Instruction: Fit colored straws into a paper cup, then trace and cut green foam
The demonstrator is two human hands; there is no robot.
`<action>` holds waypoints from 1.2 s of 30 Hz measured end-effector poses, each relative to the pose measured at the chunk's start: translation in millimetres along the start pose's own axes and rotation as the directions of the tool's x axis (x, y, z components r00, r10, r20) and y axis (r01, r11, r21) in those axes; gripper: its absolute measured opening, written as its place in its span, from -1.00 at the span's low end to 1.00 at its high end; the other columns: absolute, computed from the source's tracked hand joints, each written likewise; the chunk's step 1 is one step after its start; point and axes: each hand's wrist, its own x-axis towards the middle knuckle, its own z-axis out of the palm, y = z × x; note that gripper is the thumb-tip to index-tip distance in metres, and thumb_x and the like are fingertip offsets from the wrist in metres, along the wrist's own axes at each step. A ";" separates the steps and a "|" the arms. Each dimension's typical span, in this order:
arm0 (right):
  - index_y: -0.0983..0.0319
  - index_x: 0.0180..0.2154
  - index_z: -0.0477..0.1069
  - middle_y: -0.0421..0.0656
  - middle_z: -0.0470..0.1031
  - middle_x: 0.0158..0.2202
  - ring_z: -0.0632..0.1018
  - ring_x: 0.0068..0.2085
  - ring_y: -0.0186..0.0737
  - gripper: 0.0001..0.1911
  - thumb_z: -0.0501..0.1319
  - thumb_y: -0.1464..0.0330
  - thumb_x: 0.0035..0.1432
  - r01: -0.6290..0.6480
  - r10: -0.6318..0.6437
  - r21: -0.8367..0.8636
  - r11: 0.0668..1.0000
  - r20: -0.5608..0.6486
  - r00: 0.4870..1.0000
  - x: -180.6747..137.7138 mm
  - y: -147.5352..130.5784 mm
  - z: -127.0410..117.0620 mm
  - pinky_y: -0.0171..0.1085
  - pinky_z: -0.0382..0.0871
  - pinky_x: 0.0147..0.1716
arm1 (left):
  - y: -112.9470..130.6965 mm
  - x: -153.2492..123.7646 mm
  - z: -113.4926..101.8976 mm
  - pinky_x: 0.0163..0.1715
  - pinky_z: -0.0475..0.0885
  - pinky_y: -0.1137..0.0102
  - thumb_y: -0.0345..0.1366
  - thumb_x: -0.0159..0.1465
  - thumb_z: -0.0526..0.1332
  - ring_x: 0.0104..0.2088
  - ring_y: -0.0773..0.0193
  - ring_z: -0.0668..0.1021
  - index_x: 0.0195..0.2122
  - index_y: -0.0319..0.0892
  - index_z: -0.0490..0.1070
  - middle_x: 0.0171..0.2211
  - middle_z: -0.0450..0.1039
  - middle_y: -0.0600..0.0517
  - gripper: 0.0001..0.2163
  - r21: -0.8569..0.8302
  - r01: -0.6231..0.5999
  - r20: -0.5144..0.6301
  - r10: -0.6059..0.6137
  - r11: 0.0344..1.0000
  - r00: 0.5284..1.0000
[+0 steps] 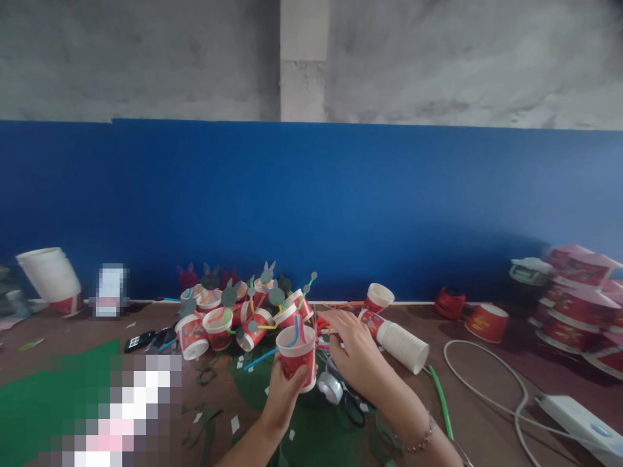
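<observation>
The red paper cup (296, 357) is located at lower centre of the frame, raised just above the table (487, 415). It is gripped by the left hand (283, 391), whose fingers are wrapped around the lower wall and base. Bent coloured straws (294, 332) project from its open mouth. The right hand (354, 353) is held open and palm down just right of the cup, with fingers extended toward loose straws on the table; nothing is seen to be grasped in it. The cup is judged to be light and thin-walled — easily dented if squeezed at mid-height. Hold is best taken low, near the stiffer base, or lightly under the rolled rim. The straws are judged to be flexible and only loosely seated, so the cup should be kept upright. A cluster of similar decorated cups (233, 318) stands behind it at centre left. A nested stack of cups (403, 345) lies on its side at centre right, and a tape roll (331, 388) rests below the right hand — all near the cup, none touching it.
</observation>
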 end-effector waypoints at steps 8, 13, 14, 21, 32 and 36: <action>0.23 -0.08 0.44 -0.05 0.40 0.02 0.35 0.05 -0.08 -0.49 -0.01 0.60 -0.07 0.002 -0.004 0.016 1.000 0.118 0.993 -0.6 -3.6 7.7 -0.06 0.15 0.04 | -1.6 -0.5 2.7 -0.19 0.45 0.27 -0.18 -0.10 0.41 -0.20 0.05 0.55 -0.17 -0.25 0.31 -0.24 0.51 -0.16 -0.50 0.151 -0.031 0.037 0.026 0.988 0.999; 0.23 -0.18 0.49 -0.05 0.38 0.03 0.35 0.04 -0.08 -0.58 -0.01 0.57 -0.01 -0.046 0.023 0.133 0.990 0.172 0.985 -1.9 -14.9 7.2 -0.09 0.18 0.04 | -4.6 -0.2 4.1 -0.19 0.44 0.32 -0.27 -0.07 0.39 -0.21 0.11 0.55 -0.17 -0.23 0.32 -0.24 0.52 -0.12 -0.56 0.148 -0.087 0.033 0.083 0.985 0.996; 0.22 -0.19 0.49 -0.06 0.38 0.03 0.35 0.04 -0.09 -0.58 -0.01 0.57 -0.01 -0.048 0.019 0.157 0.986 0.180 0.984 -2.4 -16.9 7.3 -0.09 0.18 0.04 | -5.7 -0.1 4.0 -0.18 0.44 0.33 -0.29 -0.05 0.38 -0.21 0.12 0.55 -0.14 -0.23 0.31 -0.22 0.51 -0.11 -0.56 0.145 -0.098 0.046 0.092 0.985 0.995; 0.22 -0.14 0.47 -0.07 0.41 -0.01 0.37 0.01 -0.11 -0.52 -0.02 0.59 -0.06 -0.044 -0.001 0.208 0.977 0.212 0.977 -5.1 -16.9 10.2 -0.11 0.20 0.05 | -7.4 -0.2 2.0 -0.12 0.42 0.31 -0.29 -0.01 0.36 -0.16 0.12 0.54 -0.09 -0.23 0.32 -0.16 0.51 -0.13 -0.55 0.117 -0.133 0.136 0.117 0.984 0.984; 0.24 0.00 0.38 -0.05 0.43 0.00 0.39 0.04 -0.12 -0.37 -0.06 0.64 -0.13 0.001 -0.015 0.206 0.979 0.066 0.998 0.5 -0.3 0.4 -0.08 0.24 0.06 | -2.6 -2.4 0.9 -0.18 0.43 0.28 -0.24 -0.05 0.38 -0.24 0.08 0.54 -0.21 -0.27 0.40 -0.25 0.52 -0.14 -0.61 0.198 -0.125 0.069 0.113 0.972 0.991; 0.19 0.07 0.33 -0.08 0.41 0.03 0.37 0.06 -0.14 -0.29 -0.07 0.67 -0.15 0.038 -0.053 0.215 0.976 0.063 0.997 0.7 -0.6 -1.8 -0.09 0.23 0.07 | -0.2 -3.7 2.1 -0.21 0.45 0.26 -0.21 -0.03 0.37 -0.25 0.08 0.54 -0.20 -0.26 0.39 -0.26 0.52 -0.12 -0.60 0.186 -0.112 0.089 0.097 0.976 0.991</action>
